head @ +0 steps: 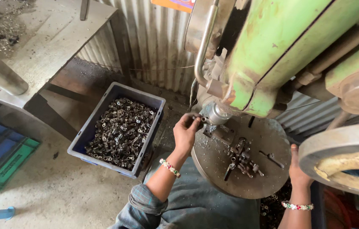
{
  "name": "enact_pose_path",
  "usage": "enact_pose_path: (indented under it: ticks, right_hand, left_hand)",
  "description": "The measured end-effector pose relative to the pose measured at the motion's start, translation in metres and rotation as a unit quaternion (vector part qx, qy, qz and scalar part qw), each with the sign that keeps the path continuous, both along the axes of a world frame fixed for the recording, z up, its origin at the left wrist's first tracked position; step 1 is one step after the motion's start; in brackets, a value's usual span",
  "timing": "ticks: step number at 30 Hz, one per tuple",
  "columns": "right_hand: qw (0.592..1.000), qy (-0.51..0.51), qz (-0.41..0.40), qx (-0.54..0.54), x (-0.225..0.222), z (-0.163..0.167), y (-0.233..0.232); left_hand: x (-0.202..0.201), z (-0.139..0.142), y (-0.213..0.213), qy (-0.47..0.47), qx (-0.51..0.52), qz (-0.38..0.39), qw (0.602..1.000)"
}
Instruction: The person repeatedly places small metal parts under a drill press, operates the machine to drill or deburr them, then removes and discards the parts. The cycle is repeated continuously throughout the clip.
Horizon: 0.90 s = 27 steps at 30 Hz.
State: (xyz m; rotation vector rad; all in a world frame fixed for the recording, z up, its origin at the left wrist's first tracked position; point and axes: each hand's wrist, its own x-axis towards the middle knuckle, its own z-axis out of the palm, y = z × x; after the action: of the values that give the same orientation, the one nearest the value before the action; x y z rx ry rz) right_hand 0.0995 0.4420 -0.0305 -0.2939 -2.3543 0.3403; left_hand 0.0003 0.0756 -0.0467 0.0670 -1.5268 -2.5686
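My left hand [186, 132] pinches a small dark metal part [201, 119] and holds it against the shiny chuck [216, 113] of a green machine [272, 55]. The part sits at the far left edge of the machine's round steel table [230, 169]. My right hand [297, 167] rests at the table's right rim, under a large handwheel [345, 157]; what its fingers hold is hidden. A beaded bracelet is on each wrist. A small pile of similar metal parts [243, 159] lies in the middle of the round table.
A blue plastic crate [103, 114] full of small metal parts stands on the floor at my left. Behind it are a steel workbench [48, 46] and a corrugated metal wall [158, 46]. More parts lie below the table at right [272, 208]. Blue and green crates [1, 152] sit far left.
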Motion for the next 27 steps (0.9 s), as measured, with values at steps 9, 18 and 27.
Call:
enact_pose_path:
  ticks: [9,18,27]
  right_hand:
    - [0.961,0.126,0.123,-0.215,-0.021,0.014,-0.014]
    - [0.909,0.271,0.189,-0.253,-0.135,0.051,-0.014]
    - [0.973,0.149,-0.003,-0.178,-0.179,0.116,-0.027]
  left_hand:
    - [-0.02,-0.014,-0.013,-0.03,0.077,-0.136,0.987]
    - [-0.024,-0.021,-0.012,-0.027,0.053,-0.143,0.988]
    - [-0.032,-0.001,-0.011,-0.014,0.08,-0.136,0.987]
